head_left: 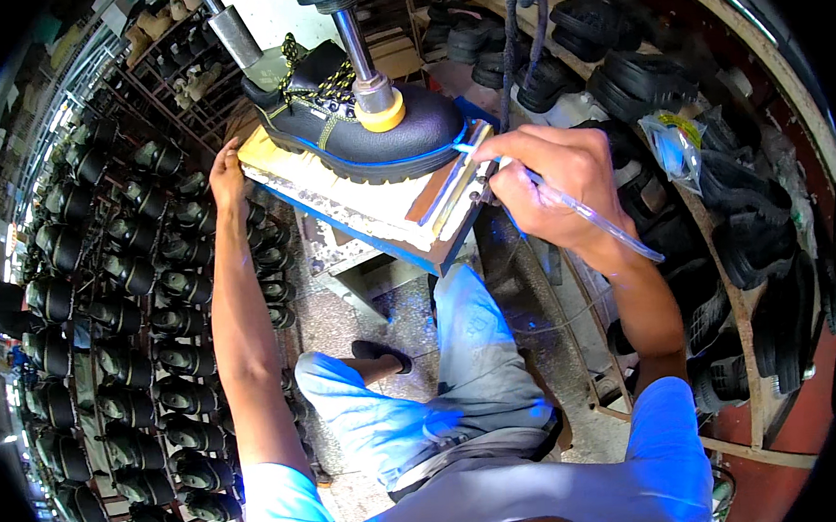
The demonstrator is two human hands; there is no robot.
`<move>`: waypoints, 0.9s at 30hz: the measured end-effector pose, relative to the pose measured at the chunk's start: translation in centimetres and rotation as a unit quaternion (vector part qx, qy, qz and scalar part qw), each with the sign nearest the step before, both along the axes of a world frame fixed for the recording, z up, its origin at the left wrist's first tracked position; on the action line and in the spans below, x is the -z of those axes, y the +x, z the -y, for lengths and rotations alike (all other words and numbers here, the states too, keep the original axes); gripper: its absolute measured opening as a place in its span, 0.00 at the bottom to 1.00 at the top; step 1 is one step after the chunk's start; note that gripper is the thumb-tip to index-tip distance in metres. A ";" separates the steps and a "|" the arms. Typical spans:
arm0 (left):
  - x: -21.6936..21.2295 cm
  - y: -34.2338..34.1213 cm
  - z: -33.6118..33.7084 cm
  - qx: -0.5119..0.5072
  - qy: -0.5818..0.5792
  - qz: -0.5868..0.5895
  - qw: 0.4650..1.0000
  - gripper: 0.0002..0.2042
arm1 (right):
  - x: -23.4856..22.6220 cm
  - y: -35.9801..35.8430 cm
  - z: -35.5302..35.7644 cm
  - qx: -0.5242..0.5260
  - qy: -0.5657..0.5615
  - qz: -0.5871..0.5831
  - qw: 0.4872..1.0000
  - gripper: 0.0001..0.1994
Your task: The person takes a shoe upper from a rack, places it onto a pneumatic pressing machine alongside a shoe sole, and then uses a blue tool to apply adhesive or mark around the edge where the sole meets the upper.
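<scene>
A black lace-up work shoe [373,131] with black and yellow laces lies on its sole on a tilted, paint-stained platform [339,191]. A metal press rod with a yellow pad [384,112] bears down on the shoe's upper. A blue line runs along the seam above the sole. My right hand [557,180] pinches a slim pen-like tool with a clear, tube-like barrel [586,211], its tip at the toe seam. My left hand [228,180] grips the platform's left edge, its fingers partly hidden.
Racks of black shoes [139,342] fill the left side. More black soles and shoes [645,79] lie on a metal-framed shelf at right, with a clear plastic bag [674,148]. Dark cords [511,48] hang beyond my right hand. A person [4,297] stands far left.
</scene>
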State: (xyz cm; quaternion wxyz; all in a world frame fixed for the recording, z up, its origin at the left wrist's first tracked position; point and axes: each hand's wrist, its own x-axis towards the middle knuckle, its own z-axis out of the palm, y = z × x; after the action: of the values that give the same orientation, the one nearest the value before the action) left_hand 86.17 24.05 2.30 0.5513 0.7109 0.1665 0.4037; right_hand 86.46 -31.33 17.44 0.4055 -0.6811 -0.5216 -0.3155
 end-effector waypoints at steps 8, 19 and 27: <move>-0.8 -7.0 6.6 -0.128 0.078 0.056 0.987 0.14 | -1.3 -4.7 1.5 -0.115 0.024 -0.207 0.971 0.13; -11.5 -17.5 25.3 -0.045 0.301 -0.052 0.951 0.23 | 4.1 -2.1 -10.3 -0.007 -0.061 -0.229 0.971 0.33; -24.4 -5.1 23.0 0.174 0.390 -0.288 0.857 0.47 | 3.5 8.3 -11.3 -0.078 -0.087 -0.303 0.946 0.41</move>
State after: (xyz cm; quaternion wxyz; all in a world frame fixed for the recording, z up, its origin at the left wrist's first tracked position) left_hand 81.06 1.04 26.70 0.2181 0.9694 0.0205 0.1107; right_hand 94.77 -19.99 13.98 0.5074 -0.7339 -0.4512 -0.0151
